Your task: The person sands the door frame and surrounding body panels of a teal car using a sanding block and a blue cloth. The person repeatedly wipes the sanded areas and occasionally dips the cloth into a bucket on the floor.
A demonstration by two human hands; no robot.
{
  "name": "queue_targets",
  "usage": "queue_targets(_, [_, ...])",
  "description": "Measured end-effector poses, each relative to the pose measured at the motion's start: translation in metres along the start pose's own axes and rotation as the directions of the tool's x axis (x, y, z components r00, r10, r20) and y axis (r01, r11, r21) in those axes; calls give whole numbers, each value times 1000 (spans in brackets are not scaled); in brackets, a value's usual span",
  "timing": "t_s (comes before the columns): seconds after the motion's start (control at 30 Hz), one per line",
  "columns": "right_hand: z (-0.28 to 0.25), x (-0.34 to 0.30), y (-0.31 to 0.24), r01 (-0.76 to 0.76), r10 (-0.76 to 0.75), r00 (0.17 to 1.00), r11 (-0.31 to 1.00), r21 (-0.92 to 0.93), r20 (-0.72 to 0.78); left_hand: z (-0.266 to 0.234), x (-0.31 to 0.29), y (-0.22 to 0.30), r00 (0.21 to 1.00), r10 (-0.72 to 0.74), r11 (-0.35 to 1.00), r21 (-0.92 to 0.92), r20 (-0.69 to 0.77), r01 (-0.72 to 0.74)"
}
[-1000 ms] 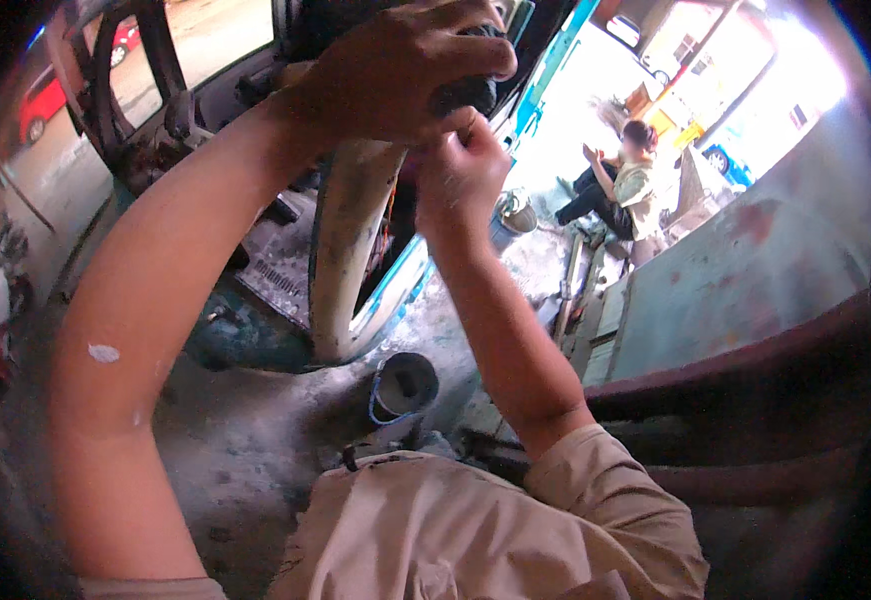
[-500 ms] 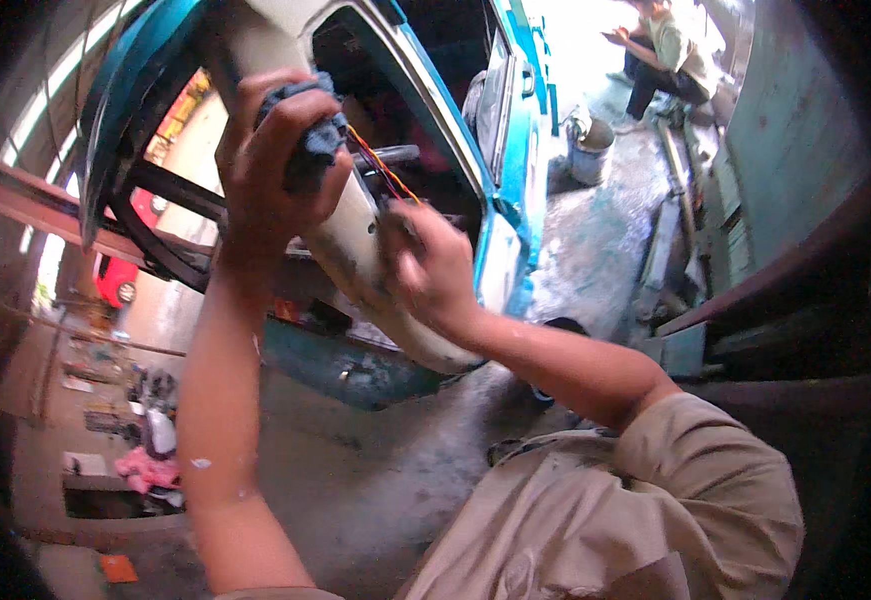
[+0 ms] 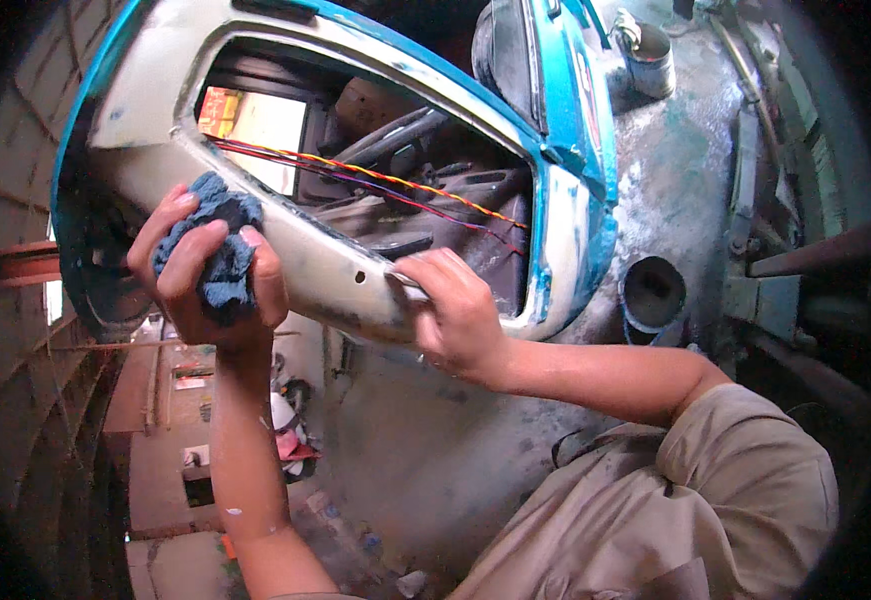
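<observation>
I have two hands up, one on each side of one small round hole (image 3: 359, 277) in a cream frame bar (image 3: 305, 255). My left hand (image 3: 210, 275) is wrapped around one crumpled blue rag (image 3: 212, 190), with the fingers bent to hold it in. It is right by the bar, but I cannot tell if the rag touches it. My right hand (image 3: 460, 318) is pinching one thin pale piece (image 3: 410, 287), mostly covered, so I cannot tell what it is. That piece is at the bar's edge. The bar is part of one vehicle body (image 3: 567, 215), painted blue and cream. Just past the bar is one big window hole (image 3: 375, 105), with a bunch of thin wires (image 3: 395, 180) across it, red, yellow and purple, too close together to count. On the grey floor (image 3: 435, 430) there are two buckets: one dark bucket (image 3: 654, 290) near my right arm (image 3: 595, 375), and one grey bucket (image 3: 652, 70) farther up, with one pale thing (image 3: 627, 32) at its rim. Beside my left arm (image 3: 250, 440) are one white thing (image 3: 282, 411) and one pink thing (image 3: 297, 443), both too blurry to name.
</observation>
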State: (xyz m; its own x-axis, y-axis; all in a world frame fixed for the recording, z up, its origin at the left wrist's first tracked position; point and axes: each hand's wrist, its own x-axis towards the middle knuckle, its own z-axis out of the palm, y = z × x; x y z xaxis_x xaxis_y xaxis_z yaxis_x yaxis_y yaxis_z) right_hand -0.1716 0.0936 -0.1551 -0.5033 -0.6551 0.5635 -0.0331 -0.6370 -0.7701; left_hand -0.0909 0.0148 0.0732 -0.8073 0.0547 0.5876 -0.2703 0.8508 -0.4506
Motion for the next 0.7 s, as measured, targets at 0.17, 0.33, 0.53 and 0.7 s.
queue_targets(0.17, [24,87,-37,124,-106,985,984,131,-136,2,13,1,997,33,999,36,71,-36])
queue_targets(0.33, [-3,-3,7,56,-55,998,994,97,-10,-5,9,2,994,19,995,99,103,-30])
queue_targets(0.53, [23,79,-37,102,-65,985,967,234,-159,-5,12,-1,988,24,989,141,152,-46])
queue_targets(0.7, [17,61,-19,123,-98,987,969,212,-125,-6,9,0,988,24,992,123,149,-43])
